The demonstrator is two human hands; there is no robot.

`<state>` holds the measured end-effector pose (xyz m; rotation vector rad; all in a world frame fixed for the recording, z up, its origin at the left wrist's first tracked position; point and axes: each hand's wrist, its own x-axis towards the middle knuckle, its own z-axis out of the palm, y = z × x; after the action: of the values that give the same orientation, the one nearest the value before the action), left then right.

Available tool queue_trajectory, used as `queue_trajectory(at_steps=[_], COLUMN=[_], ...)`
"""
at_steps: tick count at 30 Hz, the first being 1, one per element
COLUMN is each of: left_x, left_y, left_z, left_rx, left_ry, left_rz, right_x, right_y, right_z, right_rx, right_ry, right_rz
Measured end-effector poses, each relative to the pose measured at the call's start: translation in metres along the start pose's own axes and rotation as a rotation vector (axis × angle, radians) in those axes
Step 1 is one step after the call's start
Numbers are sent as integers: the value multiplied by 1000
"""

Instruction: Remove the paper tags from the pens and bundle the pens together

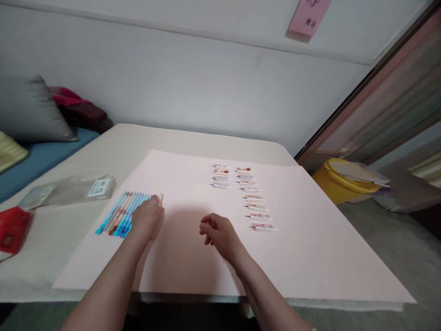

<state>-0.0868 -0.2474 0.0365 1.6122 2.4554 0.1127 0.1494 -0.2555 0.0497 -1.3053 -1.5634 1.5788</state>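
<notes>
My left hand point(148, 216) is closed around a pen at the right end of a row of pens. The pale end of that pen point(161, 198) sticks out past my fingers, while the rest is hidden under the hand. Blue and brown pens point(120, 214) lie side by side just left of the hand. My right hand point(218, 233) hovers over the pink sheet point(193, 271), its fingers loosely curled and apart with nothing visible in them. Farther right, pen parts lie in two columns, a shorter one point(220, 178) and a longer one point(255, 207).
Clear plastic packaging point(72, 191) with a label lies on the table's left side, near a red object point(14, 230). A white wall point(193, 87) stands behind the table. A yellow bucket point(330, 184) is on the floor at right. Cushions point(31, 110) rest on a blue seat at left.
</notes>
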Motion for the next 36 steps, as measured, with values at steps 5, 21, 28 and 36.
queue_trajectory(at_steps=[5,21,28,36], left_x=[-5,-31,-47,-58], left_y=[3,30,35,40], left_z=[-6,19,15,11], left_rx=[123,240,131,101], left_ry=[48,-18,-165,-175], left_rz=[19,245,187,155], right_x=[1,2,1,1], right_y=[0,1,-1,0], right_z=[0,-3,-2,-3], right_rx=[12,-48,-36,-43], right_ry=[20,3,-9,-15], right_rz=[-5,-6,4,15])
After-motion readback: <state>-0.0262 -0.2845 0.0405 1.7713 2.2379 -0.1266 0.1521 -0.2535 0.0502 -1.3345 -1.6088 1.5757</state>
